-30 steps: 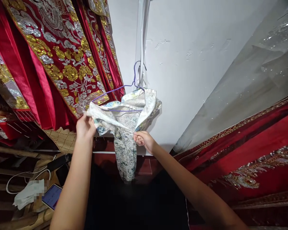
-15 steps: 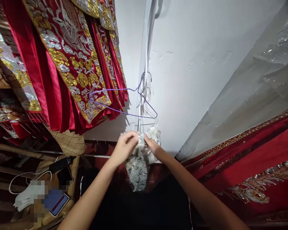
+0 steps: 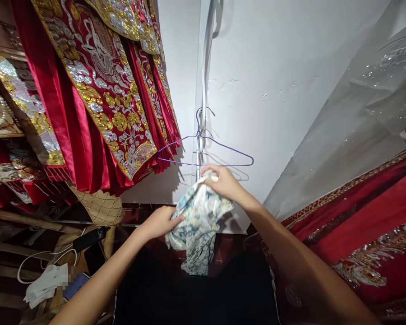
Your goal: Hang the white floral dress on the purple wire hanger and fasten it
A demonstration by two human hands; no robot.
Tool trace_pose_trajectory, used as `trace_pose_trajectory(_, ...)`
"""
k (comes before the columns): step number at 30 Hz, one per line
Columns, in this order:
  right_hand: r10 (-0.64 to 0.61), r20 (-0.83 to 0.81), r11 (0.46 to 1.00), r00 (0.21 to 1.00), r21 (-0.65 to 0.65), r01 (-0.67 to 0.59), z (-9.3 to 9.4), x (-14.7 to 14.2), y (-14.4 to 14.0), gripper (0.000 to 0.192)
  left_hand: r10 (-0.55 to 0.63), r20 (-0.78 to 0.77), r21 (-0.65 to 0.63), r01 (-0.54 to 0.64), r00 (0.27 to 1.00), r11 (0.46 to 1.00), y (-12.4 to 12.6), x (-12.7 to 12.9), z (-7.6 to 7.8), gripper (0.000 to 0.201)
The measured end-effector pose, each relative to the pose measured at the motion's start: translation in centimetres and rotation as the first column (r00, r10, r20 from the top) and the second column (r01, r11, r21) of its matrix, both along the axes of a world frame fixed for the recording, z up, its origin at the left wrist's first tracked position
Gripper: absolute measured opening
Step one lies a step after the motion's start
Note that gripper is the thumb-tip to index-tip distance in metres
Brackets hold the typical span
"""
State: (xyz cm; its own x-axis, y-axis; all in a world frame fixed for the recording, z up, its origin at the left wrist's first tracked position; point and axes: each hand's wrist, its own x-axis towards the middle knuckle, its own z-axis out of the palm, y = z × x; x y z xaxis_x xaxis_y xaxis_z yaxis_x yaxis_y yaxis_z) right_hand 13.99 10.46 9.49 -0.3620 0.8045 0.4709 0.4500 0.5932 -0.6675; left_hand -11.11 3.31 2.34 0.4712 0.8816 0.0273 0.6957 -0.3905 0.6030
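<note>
A crumpled cloth garment in white with a blue, green and yellow floral print hangs between my hands, in front of my lap. My right hand pinches its top edge, fingers bent over the fabric. Lower down, my left hand grips its left side; the thumb lies on the cloth and the other fingers are partly hidden. Just above the garment a thin purple clothes hanger hangs bare by its hook from a vertical white strip at the wall.
Red costumes with gold and silver embroidery hang at the left. More red cloth and clear plastic sheeting stand on the right. At lower left, a wooden seat bears a phone, a white cable and tissue.
My right hand has risen with the garment's edge, and my left hand has moved down and left. The garment is more spread out. The hanger has swung round to face me more squarely.
</note>
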Motion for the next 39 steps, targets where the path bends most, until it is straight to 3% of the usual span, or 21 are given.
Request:
trace_pose_trajectory(3, -0.146, -0.069, 0.987, 0.987, 0.062, 0.151, -1.7, 0.1, 3.8, 0.047, 0.184, -0.174, 0.118, -0.165, 0.967, 0.979, 0.3, -2.4, 0.3, 0.034)
trace_pose_trajectory(7, -0.163, 0.029, 0.987, 0.986, -0.009, 0.163, -3.7, 1.1, 5.4, 0.03, 0.271, -0.305, 0.083, -0.258, 0.913, 0.963, 1.1, -4.9, 1.2, 0.03)
trace_pose_trajectory(9, -0.201, 0.05, 0.98, 0.978, 0.0, 0.201, -3.8, 2.3, 4.7, 0.024, 0.269, -0.224, 0.027, -0.27, 0.937, 0.962, 1.8, -5.4, 1.4, 0.024)
trace_pose_trajectory(11, -0.215, 0.061, 0.977, 0.975, 0.0, 0.215, -3.2, 3.7, 3.6, 0.023, 0.294, -0.028, 0.054, -0.293, 0.955, 0.955, 2.6, -5.4, 1.8, 0.018)
trace_pose_trajectory(15, -0.234, 0.03, 0.972, 0.972, -0.011, 0.235, -1.3, 5.9, 1.5, 0.021, 0.215, 0.33, 0.333, -0.327, 0.919, 0.884, 4.2, -4.1, 4.0, 0.011)
trace_pose_trajectory(18, -0.16, -0.018, 0.986, 0.987, -0.046, 0.159, -0.5, 5.9, 0.2, 0.021, 0.131, 0.363, 0.462, -0.3, 0.923, 0.834, 5.2, -2.2, 6.6, 0.012)
trace_pose_trajectory(21, -0.026, -0.063, 0.995, 0.998, -0.097, 0.02, -0.6, 4.7, -1.2, 0.024, 0.073, 0.363, 0.493, -0.258, 0.929, 0.831, 6.6, -0.5, 8.7, 0.02)
trace_pose_trajectory(23, -0.006, -0.063, 0.994, 0.998, -0.109, -0.001, -0.8, 4.2, -1.9, 0.027, 0.017, 0.348, 0.508, -0.204, 0.937, 0.837, 7.7, 0.2, 9.4, 0.034)
trace_pose_trajectory(26, -0.156, -0.078, 0.987, 0.985, -0.048, 0.152, -0.7, 5.1, -2.2, 0.051, -0.01, 0.266, 0.561, -0.146, 0.964, 0.815, 9.5, 0.0, 9.8, 0.039)
trace_pose_trajectory(29, -0.426, -0.126, 0.893, 0.896, 0.103, 0.439, 0.1, 7.7, -1.7, 0.087, 0.032, 0.169, 0.61, -0.13, 0.985, 0.781, 10.6, -0.9, 10.2, 0.035)
trace_pose_trajectory(31, -0.549, -0.1, 0.808, 0.83, 0.19, 0.557, 1.1, 9.5, -1.2, 0.089, 0.058, 0.086, 0.633, -0.099, 0.995, 0.767, 10.8, -1.4, 10.7, 0.034)
trace_pose_trajectory(33, -0.591, -0.036, 0.781, 0.806, 0.225, 0.583, 2.5, 10.9, -0.7, 0.069, 0.085, 0.022, 0.663, -0.078, 0.996, 0.744, 10.6, -1.6, 11.4, 0.032)
trace_pose_trajectory(36, -0.493, 0.059, 0.869, 0.868, 0.074, 0.489, 5.4, 12.3, -0.4, 0.034, 0.184, 0.052, 0.719, -0.165, 0.981, 0.675, 10.0, -2.0, 12.1, 0.03)
trace_pose_trajectory(38, -0.31, 0.041, 0.934, 0.95, -0.173, 0.312, 7.4, 12.8, -0.6, 0.033, 0.258, 0.149, 0.713, -0.285, 0.955, 0.641, 9.9, -2.6, 12.1, 0.031)
trace_pose_trajectory(39, -0.216, -0.018, 0.936, 0.976, -0.288, 0.202, 8.1, 12.9, -0.6, 0.037, 0.284, 0.204, 0.68, -0.344, 0.937, 0.647, 9.9, -3.0, 12.0, 0.033)
